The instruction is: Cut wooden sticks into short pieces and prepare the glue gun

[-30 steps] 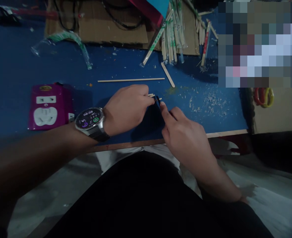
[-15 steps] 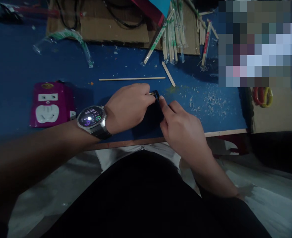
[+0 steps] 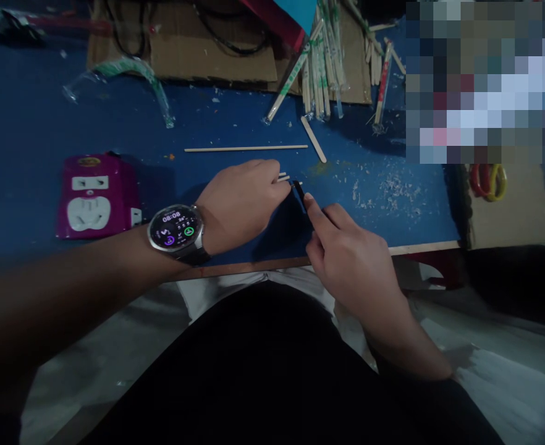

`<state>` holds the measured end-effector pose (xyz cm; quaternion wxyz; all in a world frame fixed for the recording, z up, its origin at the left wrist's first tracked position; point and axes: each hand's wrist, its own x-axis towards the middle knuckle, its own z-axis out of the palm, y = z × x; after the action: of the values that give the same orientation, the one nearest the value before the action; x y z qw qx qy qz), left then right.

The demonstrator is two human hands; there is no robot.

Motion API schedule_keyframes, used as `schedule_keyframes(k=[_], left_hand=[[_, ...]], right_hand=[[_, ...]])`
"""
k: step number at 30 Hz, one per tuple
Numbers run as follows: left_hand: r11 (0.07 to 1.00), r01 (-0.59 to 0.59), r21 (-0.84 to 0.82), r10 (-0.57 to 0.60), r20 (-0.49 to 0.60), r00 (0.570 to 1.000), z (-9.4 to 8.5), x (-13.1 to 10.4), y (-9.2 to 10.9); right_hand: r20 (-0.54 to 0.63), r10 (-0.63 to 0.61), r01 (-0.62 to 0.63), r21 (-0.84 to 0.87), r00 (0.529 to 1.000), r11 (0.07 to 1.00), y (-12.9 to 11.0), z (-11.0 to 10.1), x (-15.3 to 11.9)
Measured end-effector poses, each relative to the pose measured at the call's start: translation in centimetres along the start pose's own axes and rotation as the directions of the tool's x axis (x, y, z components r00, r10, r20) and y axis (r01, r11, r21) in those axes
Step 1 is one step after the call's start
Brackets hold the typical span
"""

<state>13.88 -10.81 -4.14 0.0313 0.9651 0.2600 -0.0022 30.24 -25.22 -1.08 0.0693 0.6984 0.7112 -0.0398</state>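
Observation:
My left hand [image 3: 247, 201], with a watch [image 3: 175, 228] on its wrist, is closed around thin wooden sticks [image 3: 282, 177] whose ends poke out past the fingers. In my right hand [image 3: 346, 244] is a knife [image 3: 299, 191] with a dark blade; the index finger stretches along its back. Its tip lies at the stick ends beside my left fingers, where a short light piece shows. The handle is hidden in my palm. Beyond both hands, a long thin wooden stick [image 3: 246, 148] and a flat popsicle stick [image 3: 314, 139] lie on the blue table [image 3: 235, 123].
A purple power socket box [image 3: 91, 194] stands to the left. Wrapped chopsticks [image 3: 319, 80] lie on cardboard [image 3: 217, 59] at the back. Shavings [image 3: 400, 194] are scattered at the right, near red and yellow rings [image 3: 489, 182] on more cardboard.
My right hand has drawn back with the knife, down and to the right. The stick ends by my left fingers show more; my left hand has barely shifted.

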Motion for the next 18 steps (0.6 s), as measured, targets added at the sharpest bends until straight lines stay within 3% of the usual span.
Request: schedule_keyframes(k=[5,18], left_hand=[[0.998,-0.027,-0.062,0.025,-0.032,0.999,0.0,0.1,0.0],[0.999,-0.039,-0.027,0.039,-0.013,0.999,-0.3,0.2,0.0]], right_hand=[[0.032,-0.001,0.002,-0.034,0.999,0.999,-0.2,-0.3,0.1],[0.081,-0.009,0.014,-0.064,0.997,0.998,-0.3,-0.8,2.0]])
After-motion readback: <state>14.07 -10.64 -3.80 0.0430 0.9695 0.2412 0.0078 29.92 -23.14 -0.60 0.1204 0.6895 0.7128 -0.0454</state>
